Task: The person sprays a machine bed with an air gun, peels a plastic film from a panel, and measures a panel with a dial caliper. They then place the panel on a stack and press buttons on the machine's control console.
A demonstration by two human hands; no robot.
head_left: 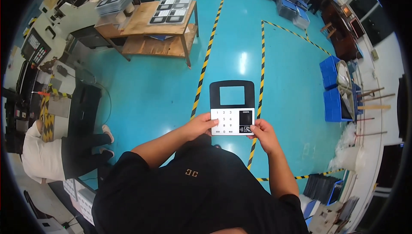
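Note:
In front of me I hold up a flat keypad panel [225,121], its upper part black with a rectangular cut-out, its lower part white with a number grid and a small black window. My left hand [201,125] grips the lower left edge, thumb on the white face. At the lower right corner, my right hand [262,134] pinches the panel with the thumb in front. The fingers behind the panel are mostly hidden. Blue floor shows through the cut-out.
Ahead to the left, a wooden table [141,17] carries a tray of similar panels [171,11]. A co-worker [45,152] stands at a machine on my left. Blue crates [337,103] line the right wall. Yellow-black tape [209,47] marks the floor.

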